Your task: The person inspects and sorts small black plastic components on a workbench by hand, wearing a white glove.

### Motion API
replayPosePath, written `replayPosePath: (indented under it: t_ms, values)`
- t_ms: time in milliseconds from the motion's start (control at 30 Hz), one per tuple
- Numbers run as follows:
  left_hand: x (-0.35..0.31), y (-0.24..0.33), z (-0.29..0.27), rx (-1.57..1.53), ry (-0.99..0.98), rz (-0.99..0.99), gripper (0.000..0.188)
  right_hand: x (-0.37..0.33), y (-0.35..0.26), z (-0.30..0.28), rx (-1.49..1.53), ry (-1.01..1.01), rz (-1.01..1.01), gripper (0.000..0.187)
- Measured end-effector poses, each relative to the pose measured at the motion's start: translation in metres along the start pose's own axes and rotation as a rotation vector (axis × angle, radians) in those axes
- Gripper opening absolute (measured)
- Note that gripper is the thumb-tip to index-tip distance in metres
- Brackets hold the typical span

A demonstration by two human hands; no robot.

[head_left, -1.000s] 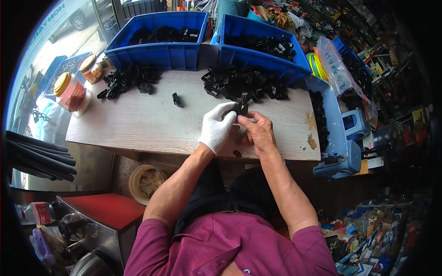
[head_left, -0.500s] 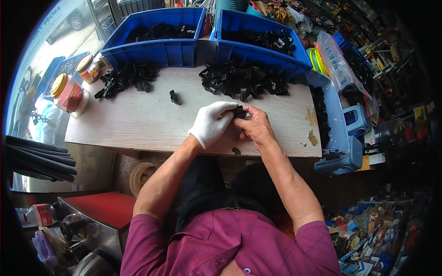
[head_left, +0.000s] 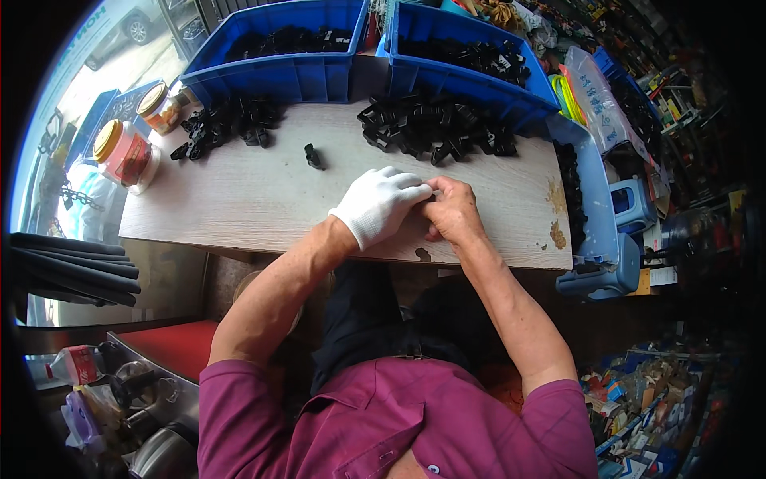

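We pinch a small black part (head_left: pixel 432 194) between gloved left hand (head_left: pixel 381 203) and bare right hand (head_left: pixel 453 209) — both closed on it — near the wooden table (head_left: pixel 239 199) front edge

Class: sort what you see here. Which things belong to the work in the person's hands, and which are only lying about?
In the work: left hand, gloved; right hand, bare; the small black part pinched between them; black parts pile; single black part.

Lying about: two jars; yellow cord; plastic bag.
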State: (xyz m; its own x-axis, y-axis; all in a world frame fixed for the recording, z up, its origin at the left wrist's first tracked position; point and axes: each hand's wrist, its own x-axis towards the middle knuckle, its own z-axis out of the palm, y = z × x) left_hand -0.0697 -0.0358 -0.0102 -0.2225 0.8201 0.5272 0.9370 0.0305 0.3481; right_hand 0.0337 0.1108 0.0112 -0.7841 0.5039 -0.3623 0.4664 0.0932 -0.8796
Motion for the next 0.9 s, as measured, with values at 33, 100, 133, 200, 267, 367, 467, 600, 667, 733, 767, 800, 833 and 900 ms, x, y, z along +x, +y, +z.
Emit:
replayPosePath:
  t_ms: [33, 100, 133, 200, 267, 367, 467, 600, 667, 733, 767, 800, 833, 900]
  values:
    - [-0.003, 0.003, 0.000, 0.000, 0.000, -0.001, 0.030, 0.000, 0.000, -0.001, 0.001, -0.009, -0.004, 0.034]
    - [-0.008, 0.010, -0.001, 0.140, 0.032, -0.008, 0.036, 0.000, -0.001, 0.000, -0.014, -0.001, -0.003, 0.034]
    - [-0.009, 0.008, 0.000, 0.160, 0.014, -0.015, 0.036, -0.001, -0.002, 0.001, -0.028, 0.003, -0.002, 0.034]
    - [-0.010, 0.009, 0.001, 0.151, 0.039, -0.015, 0.035, -0.002, -0.006, 0.001, -0.056, -0.001, -0.009, 0.035]
    - [-0.011, 0.010, 0.000, 0.144, 0.066, -0.010, 0.035, 0.000, -0.003, 0.001, -0.058, -0.021, -0.009, 0.035]
    - [-0.018, 0.012, -0.009, 0.104, 0.209, -0.096, 0.042, 0.002, 0.009, -0.006, 0.070, -0.093, -0.065, 0.036]
    - [-0.024, -0.006, -0.049, 0.281, 0.276, -0.116, 0.049, -0.015, 0.005, -0.025, 0.113, -0.076, -0.016, 0.037]
    - [-0.053, -0.062, -0.078, 0.534, 0.145, -0.187, 0.039, -0.014, 0.001, -0.069, 0.089, -0.040, 0.044, 0.044]
    - [-0.065, -0.079, -0.076, 0.500, 0.106, -0.228, 0.037, -0.001, 0.002, -0.102, 0.182, 0.129, 0.044, 0.038]
    - [-0.062, -0.080, -0.076, 0.446, -0.004, -0.323, 0.036, 0.020, 0.003, -0.152, 0.331, 0.410, -0.087, 0.039]
    - [-0.061, -0.078, -0.075, 0.447, -0.003, -0.325, 0.036, 0.030, 0.003, -0.174, 0.397, 0.567, -0.126, 0.043]
    - [-0.058, -0.077, -0.072, 0.455, 0.019, -0.309, 0.032, 0.036, 0.004, -0.188, 0.373, 0.759, -0.178, 0.046]
    - [-0.061, -0.075, -0.073, 0.472, 0.036, -0.304, 0.028, 0.040, 0.002, -0.194, 0.360, 0.859, -0.177, 0.047]
    - [-0.058, -0.072, -0.070, 0.401, 0.141, -0.321, 0.030, 0.043, 0.009, -0.203, 0.307, 0.821, -0.099, 0.050]
